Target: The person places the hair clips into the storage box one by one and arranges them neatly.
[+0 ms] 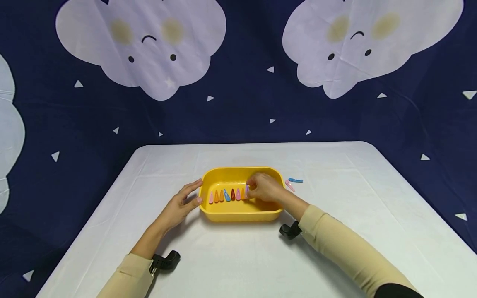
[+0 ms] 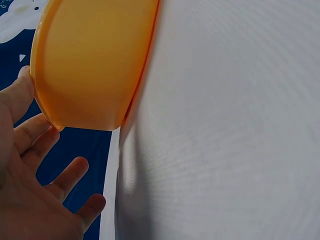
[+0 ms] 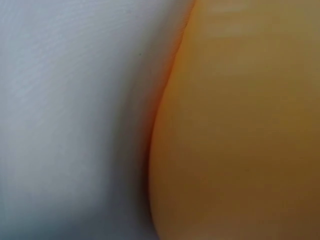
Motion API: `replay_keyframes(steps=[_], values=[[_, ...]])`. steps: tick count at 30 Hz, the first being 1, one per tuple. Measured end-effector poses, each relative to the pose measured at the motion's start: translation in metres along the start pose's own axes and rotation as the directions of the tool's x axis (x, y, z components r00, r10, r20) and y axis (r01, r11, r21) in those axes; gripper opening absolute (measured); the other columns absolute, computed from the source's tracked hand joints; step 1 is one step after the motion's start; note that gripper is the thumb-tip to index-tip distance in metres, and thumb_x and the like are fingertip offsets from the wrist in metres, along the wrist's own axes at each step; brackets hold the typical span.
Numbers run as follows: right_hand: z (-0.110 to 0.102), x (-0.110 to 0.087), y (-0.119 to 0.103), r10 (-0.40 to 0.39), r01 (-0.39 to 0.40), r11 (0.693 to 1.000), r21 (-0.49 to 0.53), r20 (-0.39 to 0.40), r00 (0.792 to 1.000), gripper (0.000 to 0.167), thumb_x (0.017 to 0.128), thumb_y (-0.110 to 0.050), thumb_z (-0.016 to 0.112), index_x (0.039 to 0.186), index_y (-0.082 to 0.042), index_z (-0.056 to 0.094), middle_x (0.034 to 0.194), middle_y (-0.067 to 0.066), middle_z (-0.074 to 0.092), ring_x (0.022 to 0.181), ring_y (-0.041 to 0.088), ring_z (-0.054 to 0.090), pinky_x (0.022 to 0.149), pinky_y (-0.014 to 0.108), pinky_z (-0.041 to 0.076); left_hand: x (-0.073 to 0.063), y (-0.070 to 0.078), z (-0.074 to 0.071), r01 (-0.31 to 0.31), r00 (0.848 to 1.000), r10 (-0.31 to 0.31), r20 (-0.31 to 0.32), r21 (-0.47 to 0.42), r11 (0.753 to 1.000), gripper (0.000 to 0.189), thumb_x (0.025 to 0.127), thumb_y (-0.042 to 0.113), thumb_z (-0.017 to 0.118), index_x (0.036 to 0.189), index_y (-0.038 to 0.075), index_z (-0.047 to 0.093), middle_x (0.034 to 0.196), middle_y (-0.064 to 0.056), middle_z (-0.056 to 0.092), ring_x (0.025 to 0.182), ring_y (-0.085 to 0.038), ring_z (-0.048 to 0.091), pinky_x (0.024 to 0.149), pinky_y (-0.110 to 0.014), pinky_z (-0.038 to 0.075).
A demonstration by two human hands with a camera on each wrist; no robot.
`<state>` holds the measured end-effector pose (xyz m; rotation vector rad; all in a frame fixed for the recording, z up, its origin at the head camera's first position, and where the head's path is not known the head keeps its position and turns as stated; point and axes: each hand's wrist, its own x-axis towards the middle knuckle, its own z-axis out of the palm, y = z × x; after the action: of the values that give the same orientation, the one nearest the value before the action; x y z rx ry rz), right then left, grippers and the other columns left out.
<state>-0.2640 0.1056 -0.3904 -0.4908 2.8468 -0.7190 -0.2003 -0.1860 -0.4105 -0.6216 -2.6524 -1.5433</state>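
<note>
A yellow tray (image 1: 242, 217) holds a row of small snap hair clips: a pink clip (image 1: 211, 198) at the left end, orange clips (image 1: 216, 197), a slanted blue clip (image 1: 226, 195), a dark red clip (image 1: 232, 194) and others. My right hand (image 1: 265, 188) reaches over the tray's right side and pinches a purple hair clip (image 1: 246, 188) at the row's right end, fingertips partly covering it. On the left, my left hand (image 1: 178, 210) touches the tray's rim with thumb and fingers spread. In the left wrist view its fingertips lie along the tray's outer edge (image 2: 90, 65).
Outside the tray's right end, a blue hair clip (image 1: 296, 180) and a pink hair clip (image 1: 290, 185) lie on the white-covered table (image 1: 231, 256). Behind the table hangs a dark blue cloth (image 1: 238, 120) with clouds. The right wrist view shows mostly the tray's wall (image 3: 240, 125).
</note>
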Motion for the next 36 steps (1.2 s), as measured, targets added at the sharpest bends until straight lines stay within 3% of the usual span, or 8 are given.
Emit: replay_keyframes(steps=[13, 27, 36], values=[[0.0026, -0.0007, -0.0007, 0.003, -0.001, 0.998, -0.064, 0.027, 1.000, 0.041, 0.073, -0.034, 0.080, 0.103, -0.009, 0.067, 0.089, 0.001, 0.059, 0.091, 0.018, 0.049, 0.088, 0.031, 0.043, -0.0006, -0.0010, 0.0003, -0.004, 1.000, 0.004, 0.005, -0.003, 1.000, 0.053, 0.094, 0.021, 0.058, 0.143, 0.009, 0.041, 0.152, -0.012, 0.033, 0.143, -0.037, 0.023, 0.111, -0.065, 0.019], [0.0057, -0.0008, -0.0004, -0.026, 0.029, 0.992, -0.124, 0.025, 0.999, 0.045, 0.073, -0.036, 0.080, 0.107, -0.009, 0.069, 0.105, 0.001, 0.062, 0.106, 0.020, 0.048, 0.098, 0.033, 0.041, -0.0002, -0.0016, 0.0010, 0.014, 1.000, -0.014, 0.005, -0.007, 1.000, 0.053, 0.094, 0.023, 0.058, 0.143, 0.010, 0.041, 0.153, -0.012, 0.033, 0.144, -0.037, 0.022, 0.112, -0.066, 0.017], [0.0061, -0.0008, 0.0004, -0.080, 0.080, 0.984, -0.160, 0.004, 0.997, 0.041, 0.072, -0.035, 0.081, 0.102, -0.009, 0.070, 0.104, 0.003, 0.062, 0.105, 0.022, 0.049, 0.096, 0.033, 0.041, -0.0007, -0.0017, 0.0012, 0.017, 1.000, -0.017, 0.005, -0.002, 1.000, 0.054, 0.094, 0.025, 0.057, 0.143, 0.010, 0.041, 0.153, -0.011, 0.033, 0.144, -0.037, 0.022, 0.111, -0.065, 0.018]])
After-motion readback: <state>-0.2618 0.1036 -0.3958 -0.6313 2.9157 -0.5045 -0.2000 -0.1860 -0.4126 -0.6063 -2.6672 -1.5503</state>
